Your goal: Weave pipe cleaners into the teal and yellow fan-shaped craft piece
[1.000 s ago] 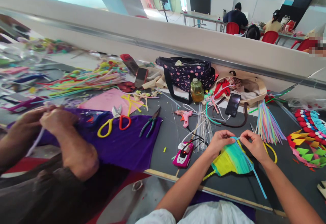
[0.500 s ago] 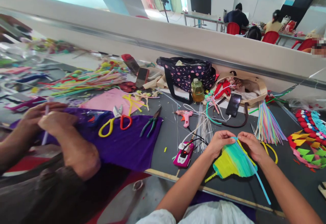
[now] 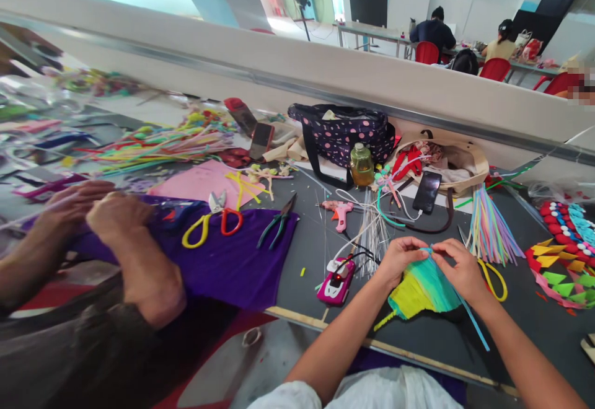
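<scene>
A fan-shaped piece made of pipe cleaners, shading from yellow to teal, hangs over the dark tabletop between my hands. My left hand pinches its top edge. Close beside it, my right hand is closed on a light blue pipe cleaner, whose loose end trails down past the wrist. A short yellow stem sticks out at the piece's lower left. The fingertips of both hands nearly meet at the top, so the exact joint there is hidden. Yellow-handled scissors lie just right of my right hand.
A pink glue gun, a magenta power strip and a phone lie beyond. Pastel pipe cleaners are bundled at right. At left, a co-worker's hands work above purple cloth bearing pliers.
My right hand has shifted slightly, and the blue pipe cleaner's loose end has drawn up and to the left. The co-worker's hands have moved, and their pale stem now lies flatter.
</scene>
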`<state>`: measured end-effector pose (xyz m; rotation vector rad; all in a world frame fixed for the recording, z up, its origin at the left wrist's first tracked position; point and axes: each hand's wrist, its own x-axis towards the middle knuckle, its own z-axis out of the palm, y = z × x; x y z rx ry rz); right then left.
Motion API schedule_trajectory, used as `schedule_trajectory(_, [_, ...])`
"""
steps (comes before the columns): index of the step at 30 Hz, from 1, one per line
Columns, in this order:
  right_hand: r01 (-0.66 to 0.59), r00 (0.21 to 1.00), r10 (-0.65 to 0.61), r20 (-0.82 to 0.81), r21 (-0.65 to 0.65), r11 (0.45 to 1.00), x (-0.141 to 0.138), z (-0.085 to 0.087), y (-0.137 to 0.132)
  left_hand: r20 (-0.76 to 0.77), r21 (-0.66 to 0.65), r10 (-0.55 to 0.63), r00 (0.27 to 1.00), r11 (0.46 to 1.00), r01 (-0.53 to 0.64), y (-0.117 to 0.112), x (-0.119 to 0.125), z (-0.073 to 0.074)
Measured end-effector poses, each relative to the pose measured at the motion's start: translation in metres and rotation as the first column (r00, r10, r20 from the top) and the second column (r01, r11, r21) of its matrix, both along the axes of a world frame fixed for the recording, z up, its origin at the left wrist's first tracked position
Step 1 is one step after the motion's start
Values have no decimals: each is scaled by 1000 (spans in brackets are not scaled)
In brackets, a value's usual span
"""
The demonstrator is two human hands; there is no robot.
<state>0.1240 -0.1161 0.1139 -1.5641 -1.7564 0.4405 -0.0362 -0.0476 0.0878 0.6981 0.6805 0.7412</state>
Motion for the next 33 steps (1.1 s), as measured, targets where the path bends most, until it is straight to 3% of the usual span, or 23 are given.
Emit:
schedule_trajectory(7, [-67,997,74,31,-170,983,4,9,5,-36,126,-29,999,991,33,-3,1,-3])
schedule_trajectory(12, [-182,964,98,-246,-344,921,16,2,14,-64,177,-60,996,982,70,-4,2,-5])
schedule_trajectory(15, [-308,864,54,-501,-442,842,20,-6,17,-73,197,-93,993,975,106,-5,2,-5])
schedule_trajectory(18, [-432,696,-44,-717,-466,772,21,-16,16,-61,215,-124,990,967,134,-5,2,-5])
schedule_trajectory(21, [-488,544,-176,-820,-480,729,17,-25,14,-49,227,-141,989,962,149,-5,2,-3])
schedule_trajectory(23, [-479,511,-222,-830,-490,729,14,-28,12,-54,234,-137,989,961,146,-5,2,-2])
schedule_trajectory(27, [-465,534,-192,-824,-475,747,11,-22,9,-69,235,-88,994,967,102,-5,3,0])
schedule_trajectory(33, [-413,720,-6,-694,-435,800,15,-9,6,-56,169,-15,998,985,24,-5,5,0])
